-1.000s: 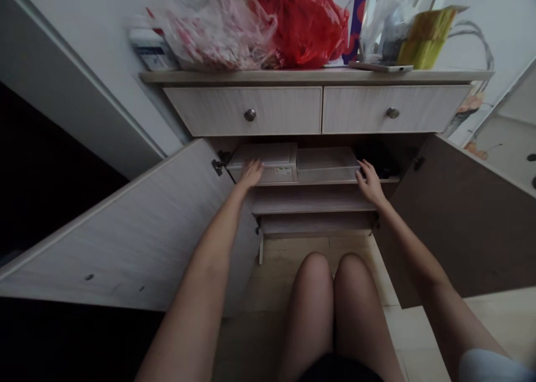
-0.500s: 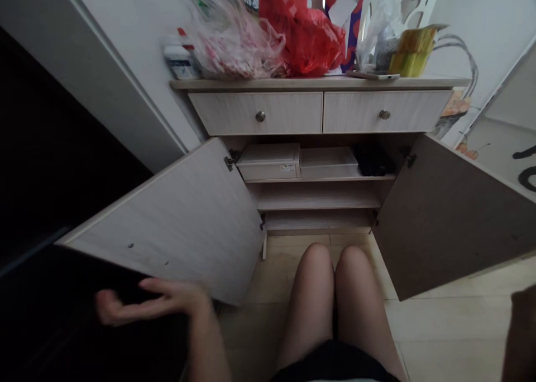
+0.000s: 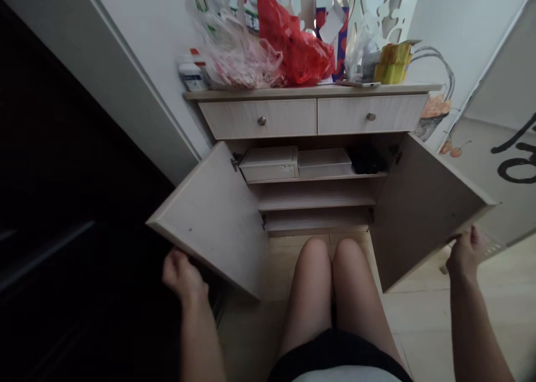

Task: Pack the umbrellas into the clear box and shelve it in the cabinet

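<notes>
A wooden cabinet (image 3: pixel 253 94) has both lower doors swung partway out. My left hand (image 3: pixel 186 278) is at the free edge of the left cabinet door (image 3: pixel 213 220), fingers curled around its outer side and partly hidden. On the other side my right hand (image 3: pixel 464 253) grips the free edge of the right cabinet door (image 3: pixel 422 214); some of its fingers are out of sight behind the panel. Inside, the top shelf bears a white box (image 3: pixel 270 164), a clear plastic container (image 3: pixel 324 163) and a dark item (image 3: pixel 367 160) I cannot make out.
Two drawers with round knobs (image 3: pixel 262 121) sit above the doors. Crowding the cabinet top are a red plastic bag (image 3: pixel 299 55), a clear plastic bag (image 3: pixel 247 63), a white bottle (image 3: pixel 192 77), a phone (image 3: pixel 358 84) and a yellow package (image 3: pixel 392 63). My knees (image 3: pixel 314 253) are close in front.
Both doors have swung inward, partly closing. My left hand has moved up and right to the left door's edge, its fingers now curled. My right hand has come into view at the right door.
</notes>
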Available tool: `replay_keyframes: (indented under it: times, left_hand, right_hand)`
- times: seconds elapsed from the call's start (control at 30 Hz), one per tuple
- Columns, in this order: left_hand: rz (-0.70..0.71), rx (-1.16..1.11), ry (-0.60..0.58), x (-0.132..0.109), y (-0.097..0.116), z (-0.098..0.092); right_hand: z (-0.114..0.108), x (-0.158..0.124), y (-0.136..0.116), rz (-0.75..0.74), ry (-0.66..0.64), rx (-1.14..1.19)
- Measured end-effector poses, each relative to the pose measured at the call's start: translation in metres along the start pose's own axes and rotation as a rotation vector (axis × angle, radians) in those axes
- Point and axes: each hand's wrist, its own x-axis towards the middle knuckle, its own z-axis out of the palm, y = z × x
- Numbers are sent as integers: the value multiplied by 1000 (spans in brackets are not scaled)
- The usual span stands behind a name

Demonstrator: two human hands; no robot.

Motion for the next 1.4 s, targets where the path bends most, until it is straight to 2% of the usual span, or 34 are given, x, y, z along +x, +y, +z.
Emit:
replay_keyframes:
  times: [0.03,0.1,0.23,0.37,0.53,0.73,0.87,1.0,1.2,1.4]
  left_hand:
    - [-6,-20,55,-9,1,5]
    - [34,-23,7,-29,3,18]
    - [64,-48,-242,-61,9,53]
    - [120,-90,-464,-83,18,102]
    - [192,-74,-666,-103,40,170]
    - [254,3,-757,-110,59,230]
    - [313,89,-760,-109,63,256]
    - [342,200,-758,-110,69,277]
    - [347,277,-807,-106,78,303]
    - [334,307,-843,-100,83,320]
  right_hand:
    - [3,-7,-8,41,25,26]
    - [10,-19,-24,80,19,71]
    - [28,-39,-53,14,-74,124]
    - [54,-48,-82,-122,-147,191]
    - [108,-49,-118,-245,-285,190]
    - [186,-45,-154,-214,-411,91]
    - [224,-40,-170,-224,-406,9]
    - [253,-34,-177,-210,-397,-60]
    - [289,-23,-182,-212,-431,-117]
    - [315,-14,-182,-209,-433,-41]
